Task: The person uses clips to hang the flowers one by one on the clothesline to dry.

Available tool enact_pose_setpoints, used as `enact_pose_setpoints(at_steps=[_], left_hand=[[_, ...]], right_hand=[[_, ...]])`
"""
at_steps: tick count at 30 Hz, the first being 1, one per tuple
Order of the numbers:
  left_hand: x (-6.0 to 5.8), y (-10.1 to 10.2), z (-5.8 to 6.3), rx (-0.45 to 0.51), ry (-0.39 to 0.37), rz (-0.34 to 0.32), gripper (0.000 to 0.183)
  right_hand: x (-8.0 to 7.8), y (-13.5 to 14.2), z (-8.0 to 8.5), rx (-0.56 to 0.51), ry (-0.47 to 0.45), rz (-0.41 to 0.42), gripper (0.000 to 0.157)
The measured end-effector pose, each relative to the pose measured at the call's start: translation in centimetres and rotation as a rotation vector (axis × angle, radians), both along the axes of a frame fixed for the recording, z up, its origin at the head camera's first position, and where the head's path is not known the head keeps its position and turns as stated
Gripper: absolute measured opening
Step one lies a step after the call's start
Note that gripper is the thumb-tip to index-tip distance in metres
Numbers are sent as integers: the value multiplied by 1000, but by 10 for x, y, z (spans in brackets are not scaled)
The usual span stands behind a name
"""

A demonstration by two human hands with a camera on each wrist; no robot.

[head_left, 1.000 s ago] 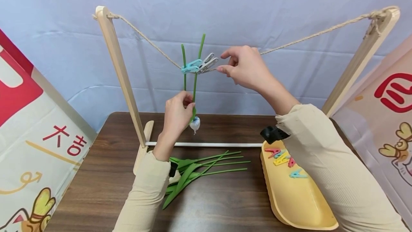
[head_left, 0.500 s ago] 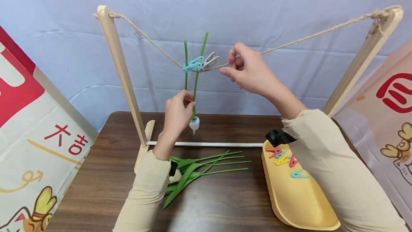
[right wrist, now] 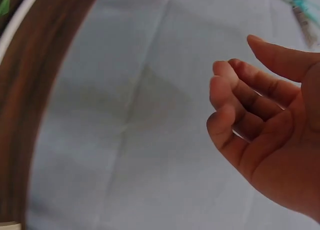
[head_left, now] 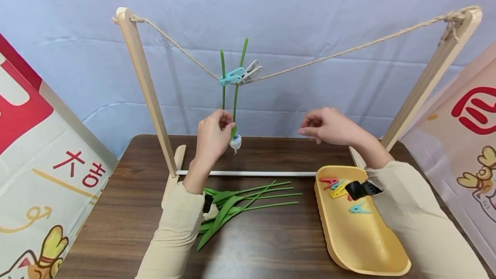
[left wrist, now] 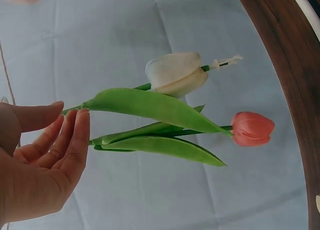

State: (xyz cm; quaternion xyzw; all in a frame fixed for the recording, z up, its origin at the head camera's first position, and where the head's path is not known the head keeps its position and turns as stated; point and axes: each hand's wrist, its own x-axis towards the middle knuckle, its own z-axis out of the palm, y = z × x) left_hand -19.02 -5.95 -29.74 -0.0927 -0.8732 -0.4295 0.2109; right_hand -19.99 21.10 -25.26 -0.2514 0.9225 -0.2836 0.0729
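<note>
My left hand (head_left: 213,134) pinches the green stem of a white artificial tulip (left wrist: 176,74) just at the base of its leaf. The tulip hangs head down, its stem clipped to the twine (head_left: 333,56) by a grey clothespin (head_left: 251,73). Beside it hangs a coral tulip (left wrist: 253,129), mostly hidden behind my left hand in the head view. A teal clothespin (head_left: 231,76) clips that second stem to the twine. My right hand (head_left: 333,127), fingers loosely curled and holding nothing, is in the air right of the flowers, below the twine.
Two wooden posts (head_left: 143,85) with a white crossbar (head_left: 263,173) carry the twine. Several tulips (head_left: 228,206) lie on the brown table (head_left: 263,244) near my left sleeve. At the right, a yellow tray (head_left: 364,249) contains several colored clothespins (head_left: 339,190) under my right wrist.
My right hand has let go of the twine beside the grey clothespin and moved down and right. The left hand stays at the stem; the white tulip's head has shifted up slightly.
</note>
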Motion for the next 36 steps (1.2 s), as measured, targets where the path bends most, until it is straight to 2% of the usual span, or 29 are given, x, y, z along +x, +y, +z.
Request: enact_pose_setpoints(at_steps=[4, 10, 13, 20, 28, 31, 36], left_hand=[[1, 0, -1, 0, -11, 3, 5], [3, -1, -3, -9, -19, -1, 5], [4, -2, -4, -3, -21, -5, 5], [6, -3, -7, -9, -14, -3, 4], [7, -5, -11, -14, 3, -6, 4], [7, -5, -12, -16, 6, -6, 4], [8, -5, -13, -26, 14, -10, 4]], right_hand=[[1, 25, -25, 36, -58, -39, 10], [5, 61, -63, 68, -176, -53, 10], [8, 79, -84, 58, -240, -83, 7], [18, 110, -132, 56, -342, -184, 11], [27, 122, -164, 69, -304, -272, 18], [28, 123, -172, 91, -251, -292, 19], [31, 125, -182, 118, -117, -279, 10]])
